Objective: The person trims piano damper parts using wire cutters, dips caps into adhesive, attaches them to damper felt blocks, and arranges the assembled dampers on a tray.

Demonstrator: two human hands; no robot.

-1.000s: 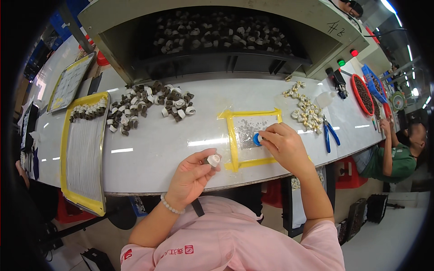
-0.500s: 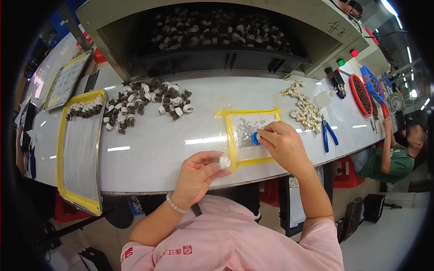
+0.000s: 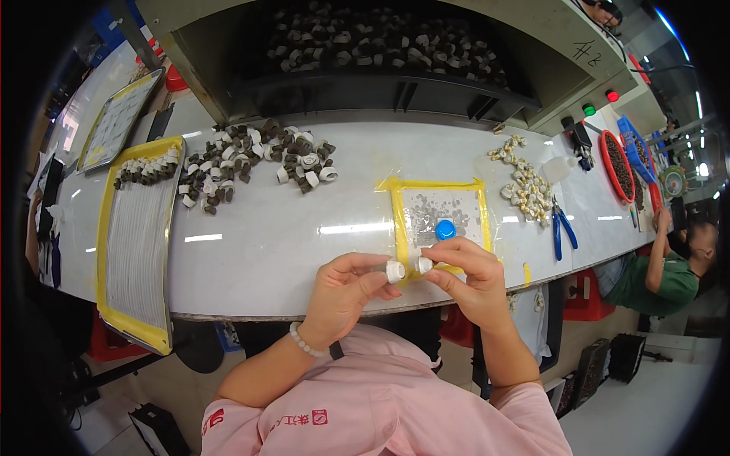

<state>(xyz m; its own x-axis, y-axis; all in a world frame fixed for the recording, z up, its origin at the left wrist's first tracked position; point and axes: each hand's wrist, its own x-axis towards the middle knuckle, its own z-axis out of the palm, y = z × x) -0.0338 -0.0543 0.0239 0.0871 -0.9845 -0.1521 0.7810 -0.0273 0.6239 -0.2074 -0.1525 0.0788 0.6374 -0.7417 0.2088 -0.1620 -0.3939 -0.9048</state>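
While red lettering (image 3: pixel 300 419) marks the pink shirt (image 3: pixel 365 384), left hand (image 3: pixel 341 295) and right hand (image 3: pixel 479 290) fingers each pinch white pieces (image 3: pixel 395 271) near a blue cap (image 3: pixel 445 229).

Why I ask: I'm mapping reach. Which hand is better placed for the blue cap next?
Probably the right hand: it lies just below the blue cap in view, nearer than the left hand. Both pinch white pieces, so neither is empty.

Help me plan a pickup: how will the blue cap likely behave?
The blue cap looks plastic, so probably light and stiff. Being round, it might roll on edge. The spotted pad underneath may grip it.
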